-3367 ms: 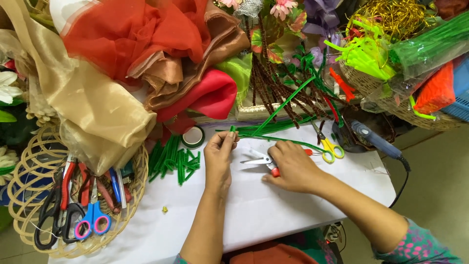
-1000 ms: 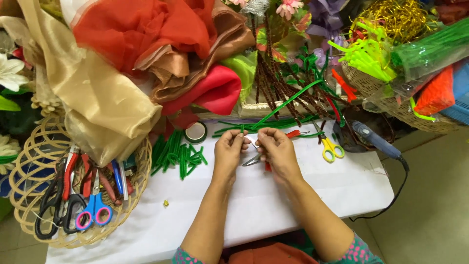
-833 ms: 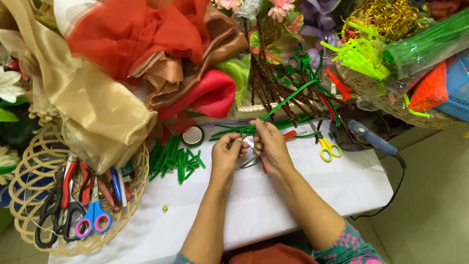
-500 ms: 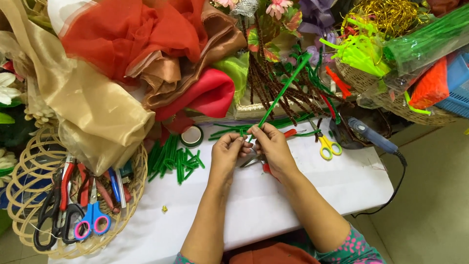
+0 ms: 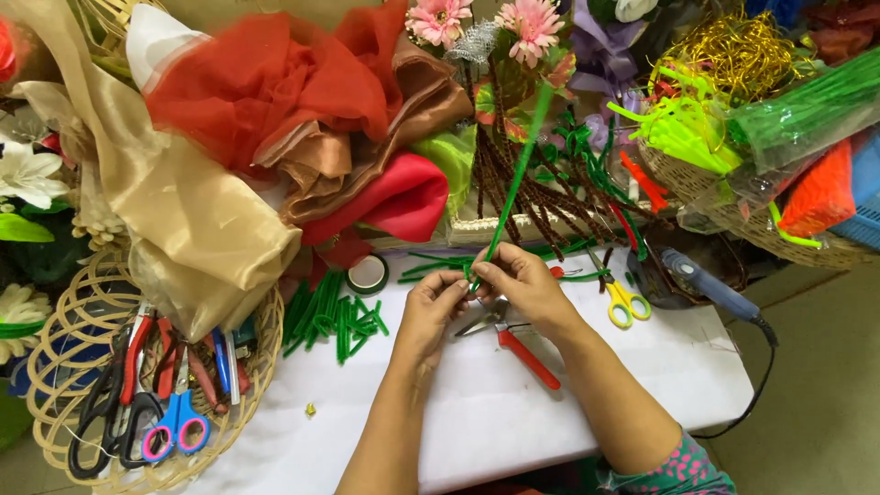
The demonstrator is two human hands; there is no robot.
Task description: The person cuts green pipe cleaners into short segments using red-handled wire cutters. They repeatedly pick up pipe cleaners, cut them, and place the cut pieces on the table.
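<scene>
Green pipe cleaner upright, pinched at base by left hand and right hand, fingertips closed.

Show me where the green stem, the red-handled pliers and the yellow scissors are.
green stem (image 5: 515, 174), head view, middle of the upright stalk.
red-handled pliers (image 5: 527, 356), head view, on one red handle.
yellow scissors (image 5: 623, 302), head view, on the yellow handle loops.

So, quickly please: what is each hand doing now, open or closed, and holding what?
Left hand: closed, pinching the lower end of the green stem.
Right hand: closed on the same green stem, just beside the left.
</scene>
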